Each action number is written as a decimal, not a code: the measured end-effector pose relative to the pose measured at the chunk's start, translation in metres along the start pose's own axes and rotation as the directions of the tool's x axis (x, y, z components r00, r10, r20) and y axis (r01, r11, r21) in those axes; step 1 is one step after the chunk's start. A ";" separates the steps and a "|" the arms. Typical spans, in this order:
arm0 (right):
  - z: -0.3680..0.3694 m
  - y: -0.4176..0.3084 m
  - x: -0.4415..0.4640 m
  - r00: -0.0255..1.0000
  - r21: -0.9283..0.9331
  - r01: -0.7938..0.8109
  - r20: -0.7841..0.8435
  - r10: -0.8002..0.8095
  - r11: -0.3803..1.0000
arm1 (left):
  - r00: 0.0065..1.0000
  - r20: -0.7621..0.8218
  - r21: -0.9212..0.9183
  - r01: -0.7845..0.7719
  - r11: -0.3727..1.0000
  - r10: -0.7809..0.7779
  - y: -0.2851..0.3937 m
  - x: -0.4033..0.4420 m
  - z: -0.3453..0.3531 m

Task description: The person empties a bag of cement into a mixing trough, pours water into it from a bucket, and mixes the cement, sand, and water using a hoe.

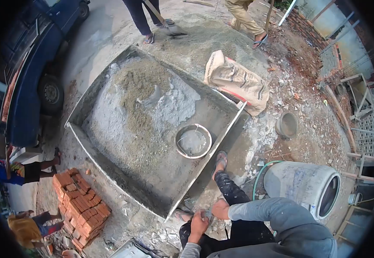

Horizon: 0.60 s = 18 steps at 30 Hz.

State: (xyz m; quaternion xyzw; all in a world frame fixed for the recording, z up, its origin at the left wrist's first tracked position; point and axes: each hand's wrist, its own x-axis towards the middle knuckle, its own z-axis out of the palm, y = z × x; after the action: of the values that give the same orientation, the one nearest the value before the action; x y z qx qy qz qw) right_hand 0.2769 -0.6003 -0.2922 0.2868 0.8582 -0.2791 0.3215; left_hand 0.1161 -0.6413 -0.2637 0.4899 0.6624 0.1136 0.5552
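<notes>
The left hand (200, 222) and right hand (220, 209) meet near the knees, fingers curled; whether they hold something small between them, I cannot tell. Just beyond stands a low trough (233, 122) with sand (140, 81) and pale powder (175, 107) heaped inside, and a bucket (194, 156) near its near edge. One foot (221, 161) is close to that edge, so a careless shift could knock the board or trip the person. A bump might tip the bucket into the trough, a gust could lift powder, and anything small between the fingers could slip into the rubble.
</notes>
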 end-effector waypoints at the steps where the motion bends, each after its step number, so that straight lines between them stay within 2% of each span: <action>1: -0.006 -0.023 -0.014 0.998 0.120 0.017 -0.064 -0.009 0.993 | 0.994 0.107 0.049 -0.017 0.999 0.012 0.000 -0.018 -0.009; 2: -0.012 -0.041 -0.024 0.991 0.236 0.042 -0.133 -0.011 0.971 | 0.993 0.102 0.062 -0.057 0.996 0.051 0.001 -0.031 -0.016; 3: -0.024 -0.058 -0.036 0.987 0.225 0.022 -0.163 0.015 0.974 | 0.985 0.122 0.134 -0.136 0.982 0.120 0.004 -0.042 -0.023; 4: -0.040 -0.079 -0.051 0.977 0.118 -0.001 -0.210 0.026 0.993 | 0.972 0.146 0.206 -0.211 0.956 0.183 0.006 -0.053 -0.030; 5: -0.052 -0.100 -0.065 0.969 0.069 -0.023 -0.244 0.039 0.997 | 0.950 0.268 0.211 -0.219 0.953 0.159 0.003 -0.057 -0.036; 6: -0.064 -0.120 -0.078 0.959 0.020 -0.049 -0.278 0.053 0.999 | 0.946 0.273 0.231 -0.243 0.942 0.177 -0.001 -0.061 -0.039; 8: -0.084 -0.152 -0.103 0.946 -0.036 -0.060 -0.320 0.046 0.998 | 0.800 0.438 0.151 -0.515 0.844 0.410 -0.010 -0.066 -0.043; 9: -0.086 -0.169 -0.114 0.941 -0.078 -0.066 -0.336 0.036 0.995 | 0.790 0.452 0.163 -0.530 0.832 0.414 -0.014 -0.066 -0.040; 10: -0.101 -0.184 -0.129 0.936 -0.067 -0.085 -0.348 0.056 0.994 | 0.684 0.461 0.088 -0.669 0.738 0.565 -0.013 -0.064 -0.034; 11: -0.116 -0.196 -0.145 0.953 -0.090 -0.135 -0.284 0.104 0.987 | 0.550 0.457 0.003 -0.787 0.617 0.699 -0.013 -0.066 -0.029; 12: -0.124 -0.206 -0.160 0.964 -0.115 -0.184 -0.215 0.157 0.976 | 0.528 0.473 -0.004 -0.799 0.601 0.705 -0.005 -0.072 -0.029; 13: -0.115 -0.205 -0.161 0.924 0.031 -0.218 -0.316 0.216 0.976 | 0.569 0.591 0.004 -0.710 0.704 0.571 0.007 -0.077 -0.028; 14: -0.103 -0.209 -0.166 0.917 0.041 -0.239 -0.319 0.239 0.970 | 0.585 0.696 0.037 -0.609 0.792 0.417 0.019 -0.081 -0.026; 16: -0.119 -0.205 -0.200 0.862 -0.079 -0.196 -0.488 0.133 0.978 | 0.567 0.784 0.097 -0.513 0.853 0.252 0.047 -0.094 -0.022; 17: -0.149 -0.214 -0.232 0.834 -0.133 -0.340 -0.499 0.234 0.931 | 0.568 0.704 -0.094 -0.519 0.850 0.425 0.061 -0.109 -0.025; 18: -0.154 -0.205 -0.248 0.824 -0.118 -0.351 -0.510 0.246 0.929 | 0.567 0.590 -0.278 -0.525 0.805 0.574 0.068 -0.120 -0.026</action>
State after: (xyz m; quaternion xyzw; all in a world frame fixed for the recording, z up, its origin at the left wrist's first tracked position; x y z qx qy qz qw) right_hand 0.2351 -0.7154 0.0429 0.4440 0.8795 -0.0533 0.1630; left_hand 0.1183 -0.6910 -0.1321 0.6586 0.2376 0.1270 0.7026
